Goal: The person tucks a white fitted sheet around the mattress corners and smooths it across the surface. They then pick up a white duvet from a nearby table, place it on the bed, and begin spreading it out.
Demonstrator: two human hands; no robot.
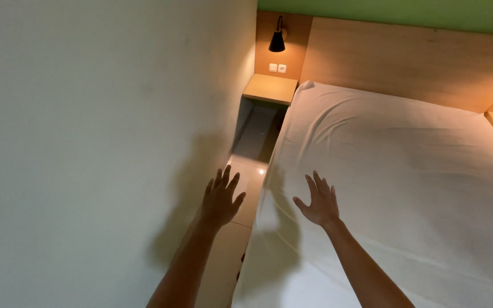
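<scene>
two bare forearms show, with no sleeves reaching the wrists. the left hand (221, 198) and the right hand (318, 201) wear no gloves, rings, watch or bracelet that can be seen. both arms are slim.

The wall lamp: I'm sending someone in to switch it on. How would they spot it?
Follow the wooden headboard to the left corner of the bed. Above the small wooden bedside shelf and the white wall sockets hangs the wall lamp, the only black, cone-shaded thing there.

Both hands reach forward with fingers spread, the right hand (318, 201) above the white bedsheet (406, 171), the left hand (221, 198) over the floor gap.
</scene>
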